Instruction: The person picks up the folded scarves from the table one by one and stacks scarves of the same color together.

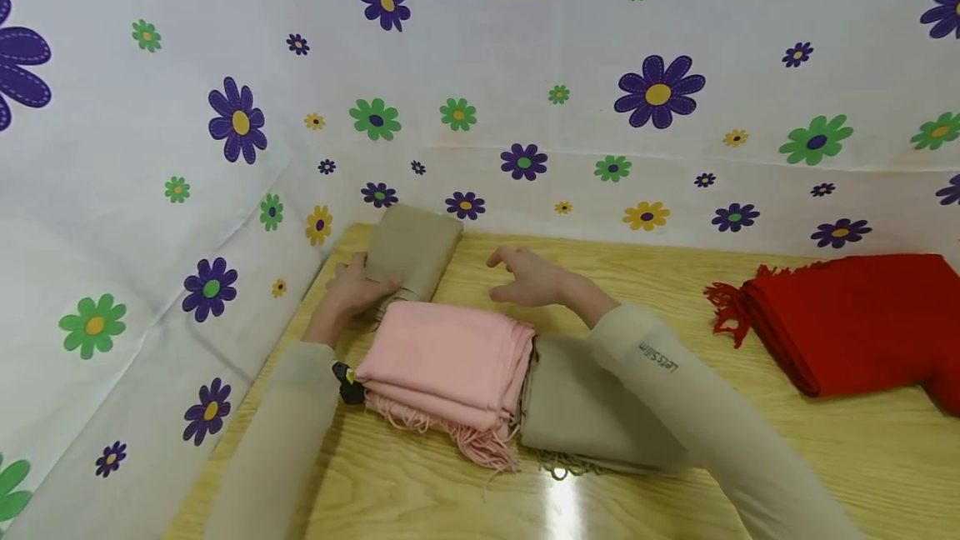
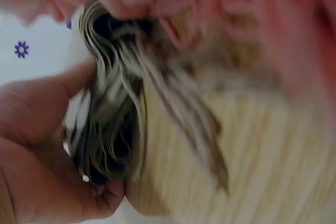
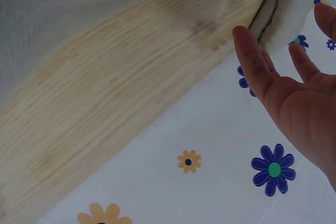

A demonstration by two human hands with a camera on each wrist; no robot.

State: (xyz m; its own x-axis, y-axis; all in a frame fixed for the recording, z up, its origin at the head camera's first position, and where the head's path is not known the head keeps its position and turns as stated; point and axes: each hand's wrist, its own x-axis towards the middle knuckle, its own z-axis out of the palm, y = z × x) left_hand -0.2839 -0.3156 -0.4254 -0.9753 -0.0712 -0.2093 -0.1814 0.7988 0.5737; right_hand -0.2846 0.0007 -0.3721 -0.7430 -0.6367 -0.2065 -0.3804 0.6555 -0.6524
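A: L hand?
B: Gripping the folded beige scarf, upper left of centre on the bench.
A: R hand?
B: Fingers loose, holding nothing, hovering just right of it, above the pink scarf.

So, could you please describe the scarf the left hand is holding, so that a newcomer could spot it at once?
On the wooden table, look to the far left corner by the flowered backdrop. There the left hand grips a folded beige scarf, just behind the pink scarf. It lies alone against the wall, whereas the other beige scarf lies beside the pink one, under the right forearm.
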